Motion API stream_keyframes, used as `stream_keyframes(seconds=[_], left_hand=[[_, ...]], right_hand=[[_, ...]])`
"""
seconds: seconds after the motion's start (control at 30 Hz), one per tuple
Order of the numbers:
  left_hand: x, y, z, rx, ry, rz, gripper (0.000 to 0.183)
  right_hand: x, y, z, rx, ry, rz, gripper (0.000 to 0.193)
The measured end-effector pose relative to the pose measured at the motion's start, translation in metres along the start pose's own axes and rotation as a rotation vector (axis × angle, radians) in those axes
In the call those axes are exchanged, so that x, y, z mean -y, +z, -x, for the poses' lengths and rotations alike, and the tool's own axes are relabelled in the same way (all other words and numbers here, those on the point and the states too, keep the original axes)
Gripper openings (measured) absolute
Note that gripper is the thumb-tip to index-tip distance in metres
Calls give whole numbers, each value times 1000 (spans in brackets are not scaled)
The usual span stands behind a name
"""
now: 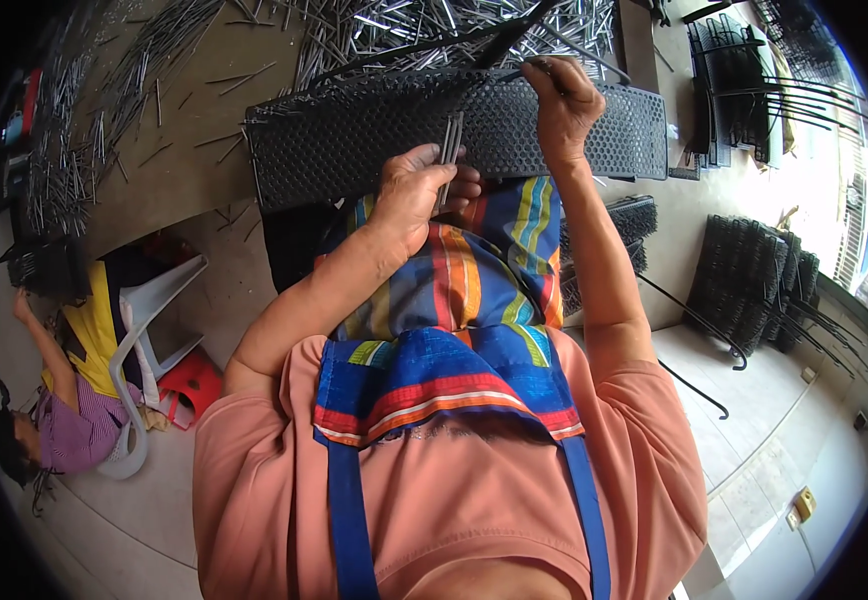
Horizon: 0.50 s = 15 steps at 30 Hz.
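Observation:
A long black perforated panel [354, 140] lies across the lap, its surface full of small round holes. My left hand [410, 195] is closed around several thin metal rods [450, 145], which stick up between thumb and fingers in front of the panel's near edge. At the panel's far edge, right of its middle, my right hand [569, 112] is closed in a pinch. Whatever its fingertips hold is too small and dark to make out. A dark bar [506, 42] slants away from the panel's far edge.
Loose metal rods [394, 40] heap on the worktable [179, 180], with more scattered leftward. Black racks with long hooked rods [744, 280] stand at the right. At the left a person in purple [79, 425] works beside a grey plastic chair [139, 330] and red stool [191, 388].

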<state>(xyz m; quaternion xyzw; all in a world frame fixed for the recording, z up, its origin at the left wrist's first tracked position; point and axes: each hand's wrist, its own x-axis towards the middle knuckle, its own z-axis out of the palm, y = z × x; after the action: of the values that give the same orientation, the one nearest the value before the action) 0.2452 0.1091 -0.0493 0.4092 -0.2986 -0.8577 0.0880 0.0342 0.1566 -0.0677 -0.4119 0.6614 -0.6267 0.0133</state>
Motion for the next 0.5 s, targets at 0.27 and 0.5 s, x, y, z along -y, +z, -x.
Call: stream_keyframes(seconds=[0.27, 0.5], left_hand=[[0, -3, -1, 12, -19, 82, 14], [-3, -1, -4, 24, -15, 118, 10]], right_hand=[[-2, 4, 4, 163, -16, 172, 12], [3, 9, 6, 47, -40, 289, 11]])
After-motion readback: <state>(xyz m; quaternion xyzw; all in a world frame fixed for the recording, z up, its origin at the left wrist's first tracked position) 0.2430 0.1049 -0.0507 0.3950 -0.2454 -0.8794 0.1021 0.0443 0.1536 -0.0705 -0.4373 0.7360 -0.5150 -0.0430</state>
